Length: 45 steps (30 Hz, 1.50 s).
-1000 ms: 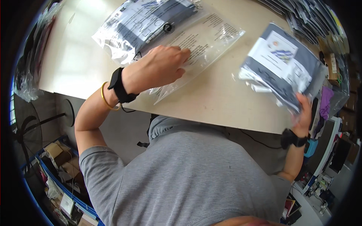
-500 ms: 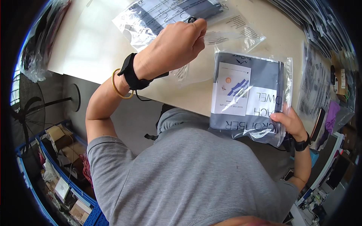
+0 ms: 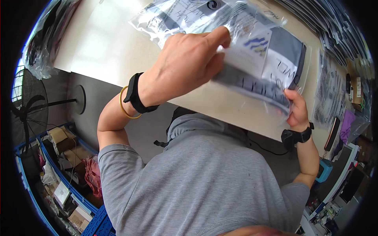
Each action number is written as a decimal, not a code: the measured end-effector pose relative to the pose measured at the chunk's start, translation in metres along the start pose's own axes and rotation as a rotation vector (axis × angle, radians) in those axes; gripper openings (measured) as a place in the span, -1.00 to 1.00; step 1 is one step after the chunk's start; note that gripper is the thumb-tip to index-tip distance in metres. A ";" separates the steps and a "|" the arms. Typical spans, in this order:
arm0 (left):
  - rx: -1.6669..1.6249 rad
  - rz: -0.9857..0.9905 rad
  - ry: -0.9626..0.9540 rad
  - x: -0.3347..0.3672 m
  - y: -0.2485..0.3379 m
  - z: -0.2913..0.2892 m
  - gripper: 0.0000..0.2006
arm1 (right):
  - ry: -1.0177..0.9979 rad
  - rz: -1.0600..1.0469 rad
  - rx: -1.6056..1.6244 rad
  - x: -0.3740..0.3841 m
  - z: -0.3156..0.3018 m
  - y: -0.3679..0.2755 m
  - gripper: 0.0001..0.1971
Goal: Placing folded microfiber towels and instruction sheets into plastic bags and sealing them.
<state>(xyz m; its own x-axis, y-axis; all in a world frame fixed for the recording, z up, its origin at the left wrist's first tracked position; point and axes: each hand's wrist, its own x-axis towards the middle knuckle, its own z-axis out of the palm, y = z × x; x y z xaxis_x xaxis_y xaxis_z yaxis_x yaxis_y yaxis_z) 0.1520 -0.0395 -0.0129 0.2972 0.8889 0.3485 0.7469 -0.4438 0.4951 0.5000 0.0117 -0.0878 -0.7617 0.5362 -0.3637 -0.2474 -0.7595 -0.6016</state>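
Though blur softens the grey packet | right hand grips its corner | left hand: grip unclear

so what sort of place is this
Probably a packing or storage workroom: the right hand holds a bagged grey package, flat packages are stacked on the table, and cardboard boxes sit lower left.

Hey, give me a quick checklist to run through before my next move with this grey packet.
1. Right hand gripping the grey packet by its near right corner: ok.
2. Left hand with a firm grip on the clear bag: cannot tell, fingertips partly hidden.
3. Bag's mouth open: cannot tell, film blurred.
4. Packet within the table edge in view: ok.
5. Right hand clear of the packet stack: ok.
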 end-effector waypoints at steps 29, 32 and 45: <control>0.119 0.138 0.020 0.023 0.025 0.018 -0.83 | 0.095 -0.427 -0.521 0.128 0.109 -0.011 -0.72; 0.097 0.107 0.012 0.022 0.018 0.014 -0.82 | -0.230 0.063 -0.342 0.139 0.088 -0.021 -0.66; -0.042 0.190 -0.017 0.024 0.025 0.009 -0.89 | -0.509 -0.595 -1.383 0.168 0.077 -0.015 -0.63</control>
<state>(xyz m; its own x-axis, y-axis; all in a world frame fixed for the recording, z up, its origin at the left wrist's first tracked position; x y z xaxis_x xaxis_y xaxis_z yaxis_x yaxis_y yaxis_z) 0.1830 -0.0279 0.0007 0.4408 0.7903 0.4256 0.6512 -0.6079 0.4544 0.3297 0.0847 -0.0853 -0.9415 0.2326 0.2440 -0.0742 0.5629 -0.8232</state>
